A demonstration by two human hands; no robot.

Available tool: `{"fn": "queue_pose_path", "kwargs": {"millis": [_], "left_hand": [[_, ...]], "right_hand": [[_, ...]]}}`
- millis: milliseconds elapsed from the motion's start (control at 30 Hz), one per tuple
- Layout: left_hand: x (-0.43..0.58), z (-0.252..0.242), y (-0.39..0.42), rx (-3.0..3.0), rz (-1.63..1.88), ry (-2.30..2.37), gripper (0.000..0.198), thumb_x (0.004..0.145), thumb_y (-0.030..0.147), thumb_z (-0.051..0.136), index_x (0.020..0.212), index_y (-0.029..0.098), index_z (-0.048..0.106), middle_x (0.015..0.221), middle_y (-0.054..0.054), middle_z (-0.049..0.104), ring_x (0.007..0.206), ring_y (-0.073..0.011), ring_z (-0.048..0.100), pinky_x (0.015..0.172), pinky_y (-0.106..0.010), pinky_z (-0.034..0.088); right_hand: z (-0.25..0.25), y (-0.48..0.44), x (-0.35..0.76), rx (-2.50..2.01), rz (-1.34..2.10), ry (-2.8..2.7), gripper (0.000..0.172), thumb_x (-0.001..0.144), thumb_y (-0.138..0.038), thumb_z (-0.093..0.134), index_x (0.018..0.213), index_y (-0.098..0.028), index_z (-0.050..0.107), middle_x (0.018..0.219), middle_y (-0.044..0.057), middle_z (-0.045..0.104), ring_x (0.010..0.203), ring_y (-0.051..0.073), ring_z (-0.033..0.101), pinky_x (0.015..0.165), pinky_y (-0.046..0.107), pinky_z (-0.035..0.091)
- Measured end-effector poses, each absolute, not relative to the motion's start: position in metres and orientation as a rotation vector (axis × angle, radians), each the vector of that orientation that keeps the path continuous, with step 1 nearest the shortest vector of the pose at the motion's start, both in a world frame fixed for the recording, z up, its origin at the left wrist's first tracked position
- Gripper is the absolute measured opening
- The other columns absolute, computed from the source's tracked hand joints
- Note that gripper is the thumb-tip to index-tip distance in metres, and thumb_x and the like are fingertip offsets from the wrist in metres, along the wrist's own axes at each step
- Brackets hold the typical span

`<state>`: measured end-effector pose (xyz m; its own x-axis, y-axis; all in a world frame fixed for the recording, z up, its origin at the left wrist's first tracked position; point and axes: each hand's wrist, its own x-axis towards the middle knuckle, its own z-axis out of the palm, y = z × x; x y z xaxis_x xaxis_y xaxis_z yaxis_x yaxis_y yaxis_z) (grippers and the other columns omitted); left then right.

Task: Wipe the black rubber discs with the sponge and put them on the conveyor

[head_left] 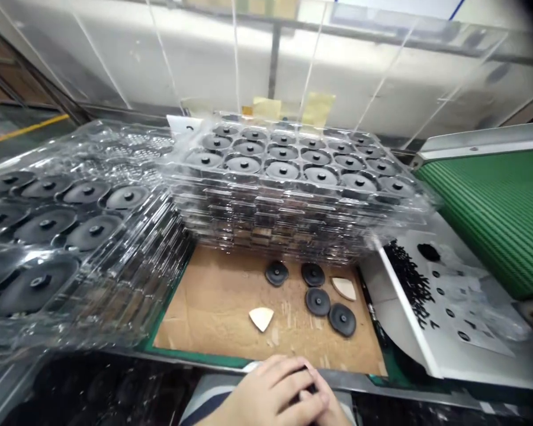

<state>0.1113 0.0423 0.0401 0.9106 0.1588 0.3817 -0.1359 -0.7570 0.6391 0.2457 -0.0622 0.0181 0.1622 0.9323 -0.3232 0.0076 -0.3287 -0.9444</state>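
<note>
At the bottom centre, my left hand [273, 393] lies over my right hand [326, 405], its fingers curled around it in front of the table edge. No object shows in either hand. Beyond them, brown cardboard [204, 313] bears several black round discs, among them one disc [317, 302] near the right side. A pale rounded triangular piece [262, 319] lies nearest my hands, and a similar piece [343, 288] rests further right.
Behind the cardboard stands a stack of clear trays [284, 204] holding black discs. More filled trays [128, 236] rise at the left. At the right are a white bin [408, 307] with small black parts and a green conveyor belt [497, 201].
</note>
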Motion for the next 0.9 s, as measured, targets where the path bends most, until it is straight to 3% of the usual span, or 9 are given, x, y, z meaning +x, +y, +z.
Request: {"fn": "queue_pose_path", "kwargs": {"millis": [100, 200, 333, 433, 533, 633, 733, 900], "left_hand": [[0.088, 0.024, 0.036, 2.224, 0.557, 0.132, 0.066, 0.085, 0.015, 0.054, 0.141, 0.040, 0.028, 0.123, -0.012, 0.065, 0.115, -0.0303, 0.059, 0.093, -0.045, 0.048], [0.064, 0.016, 0.035, 1.939, 0.602, 0.336, 0.062, 0.080, 0.017, 0.063, 0.134, 0.040, 0.044, 0.128, -0.008, 0.062, 0.123, -0.0320, 0.052, 0.104, -0.049, 0.038], [0.040, 0.024, 0.044, 1.106, 0.705, 0.848, 0.063, 0.072, 0.023, 0.073, 0.128, 0.041, 0.051, 0.134, -0.005, 0.058, 0.127, -0.0298, 0.049, 0.108, -0.047, 0.035], [0.029, 0.032, 0.057, 0.432, 0.694, 0.822, 0.061, 0.074, 0.039, 0.071, 0.130, 0.036, 0.048, 0.133, -0.008, 0.057, 0.122, -0.0296, 0.053, 0.105, -0.047, 0.039], [0.020, 0.032, 0.065, 0.167, 0.700, 0.698, 0.063, 0.074, 0.045, 0.069, 0.132, 0.033, 0.047, 0.132, -0.008, 0.058, 0.118, -0.0278, 0.057, 0.105, -0.044, 0.039], [0.017, 0.029, 0.068, 0.112, 0.704, 0.652, 0.069, 0.072, 0.044, 0.071, 0.134, 0.034, 0.044, 0.131, -0.007, 0.059, 0.117, -0.0262, 0.058, 0.105, -0.039, 0.039], [0.020, 0.029, 0.069, 0.083, 0.714, 0.652, 0.074, 0.067, 0.042, 0.075, 0.134, 0.033, 0.045, 0.126, -0.007, 0.063, 0.113, -0.0260, 0.060, 0.100, -0.035, 0.044], [0.026, 0.037, 0.074, 0.059, 0.741, 0.706, 0.062, 0.063, 0.037, 0.080, 0.120, 0.024, 0.059, 0.112, -0.008, 0.070, 0.106, -0.0259, 0.065, 0.094, -0.033, 0.048]], "right_hand": [[0.017, -0.056, 0.235, -1.503, 1.418, -1.029, 0.065, 0.076, -0.075, 0.044, 0.110, -0.023, 0.062, 0.109, 0.012, 0.067, 0.107, 0.028, 0.062, 0.093, 0.040, 0.048], [0.023, -0.038, 0.223, -1.466, 1.491, -1.105, 0.064, 0.081, -0.071, 0.042, 0.120, -0.023, 0.058, 0.112, 0.011, 0.066, 0.107, 0.026, 0.061, 0.095, 0.039, 0.046], [0.020, -0.015, 0.218, -1.703, 1.119, -1.395, 0.075, 0.079, -0.072, 0.044, 0.137, -0.024, 0.045, 0.121, 0.012, 0.060, 0.099, 0.026, 0.062, 0.083, 0.037, 0.052], [0.000, -0.003, 0.223, -1.964, 0.741, -1.405, 0.056, 0.085, -0.056, 0.048, 0.132, -0.025, 0.052, 0.124, 0.015, 0.053, 0.107, 0.031, 0.054, 0.090, 0.050, 0.045], [-0.021, 0.005, 0.229, -2.062, 0.607, -1.382, 0.039, 0.085, -0.041, 0.052, 0.121, -0.027, 0.061, 0.118, 0.014, 0.051, 0.108, 0.033, 0.048, 0.093, 0.056, 0.040], [-0.026, 0.016, 0.232, -2.087, 0.514, -1.381, 0.033, 0.088, -0.035, 0.046, 0.113, -0.024, 0.064, 0.115, 0.013, 0.051, 0.105, 0.029, 0.050, 0.091, 0.050, 0.043], [-0.018, 0.025, 0.229, -2.072, 0.494, -1.395, 0.031, 0.091, -0.035, 0.042, 0.105, -0.021, 0.066, 0.099, 0.011, 0.058, 0.092, 0.024, 0.057, 0.084, 0.042, 0.048], [-0.004, 0.019, 0.203, -1.940, 0.602, -1.453, 0.028, 0.091, -0.033, 0.047, 0.109, -0.019, 0.063, 0.094, 0.008, 0.069, 0.080, 0.019, 0.065, 0.075, 0.031, 0.053]]}}
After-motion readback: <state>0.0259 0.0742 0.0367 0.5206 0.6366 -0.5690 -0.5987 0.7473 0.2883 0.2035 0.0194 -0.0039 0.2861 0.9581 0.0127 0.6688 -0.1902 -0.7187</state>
